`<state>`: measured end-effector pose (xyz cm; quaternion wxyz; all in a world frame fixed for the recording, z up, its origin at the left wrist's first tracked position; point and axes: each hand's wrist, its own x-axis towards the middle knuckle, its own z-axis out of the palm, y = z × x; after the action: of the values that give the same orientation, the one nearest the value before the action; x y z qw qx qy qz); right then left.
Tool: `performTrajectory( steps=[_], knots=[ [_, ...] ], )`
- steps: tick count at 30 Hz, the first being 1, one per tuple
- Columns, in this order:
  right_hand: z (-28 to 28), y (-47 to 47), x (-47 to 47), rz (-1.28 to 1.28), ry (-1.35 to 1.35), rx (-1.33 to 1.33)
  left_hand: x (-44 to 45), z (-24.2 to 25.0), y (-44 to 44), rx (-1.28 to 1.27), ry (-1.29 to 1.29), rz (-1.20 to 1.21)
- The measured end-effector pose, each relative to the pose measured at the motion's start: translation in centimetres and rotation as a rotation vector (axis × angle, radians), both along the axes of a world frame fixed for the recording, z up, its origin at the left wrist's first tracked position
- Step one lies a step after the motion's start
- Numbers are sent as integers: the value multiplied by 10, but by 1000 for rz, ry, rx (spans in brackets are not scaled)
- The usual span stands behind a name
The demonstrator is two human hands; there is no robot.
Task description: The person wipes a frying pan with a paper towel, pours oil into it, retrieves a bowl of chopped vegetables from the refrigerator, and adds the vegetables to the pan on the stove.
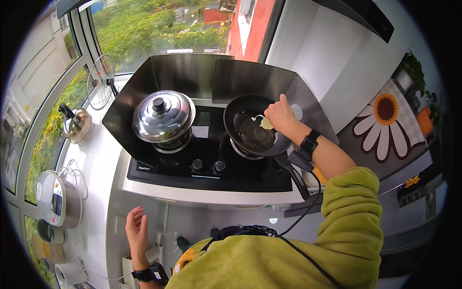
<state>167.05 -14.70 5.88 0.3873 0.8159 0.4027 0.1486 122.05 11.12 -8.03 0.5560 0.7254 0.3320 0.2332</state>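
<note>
Over the dark wok (249, 144) on the right burner, my right hand (281, 115) is closed, with a small pale-yellow object (267, 124) showing at its underside. A white curled piece (258, 118) sticks out beside that object; most of it is hidden by my fingers. Clear liquid with small bubbles (256, 135) covers the wok's bottom. Just past my wrist a round whitish thing (296, 112) shows in part. My left hand (137, 229) hangs low at the left, holding nothing, its fingers loosely bent and thumb apart.
A lidded steel pot (164, 115) stands on the left burner. Metal splash guards (187, 76) enclose the black gas hob (173, 173). The wok's handle (294, 177) juts over the front edge. A kettle (77, 124), glass lid (101, 81) and rice cooker (59, 198) line the windowsill. A cable (306, 209) crosses my front.
</note>
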Motion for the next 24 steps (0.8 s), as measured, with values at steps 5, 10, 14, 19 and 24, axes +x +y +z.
performTrajectory(
  steps=[5, 10, 14, 19, 24],
  knots=[
    [21, -43, 36, -136, -106, 168, -17, -4, -6, 12, 7, 47],
    [-1, -60, 9, -44, 23, 86, -16, -10, -17, -52, -33, 74],
    [0, -48, 12, -13, -32, 170, -4, -8, -22, 60, -45, 22],
    [7, -74, 15, -130, -16, 215, -9, -6, -34, 87, -43, 47],
    [-2, -81, 12, -146, -37, 249, -21, -4, -46, 48, -42, 95]
  ],
)
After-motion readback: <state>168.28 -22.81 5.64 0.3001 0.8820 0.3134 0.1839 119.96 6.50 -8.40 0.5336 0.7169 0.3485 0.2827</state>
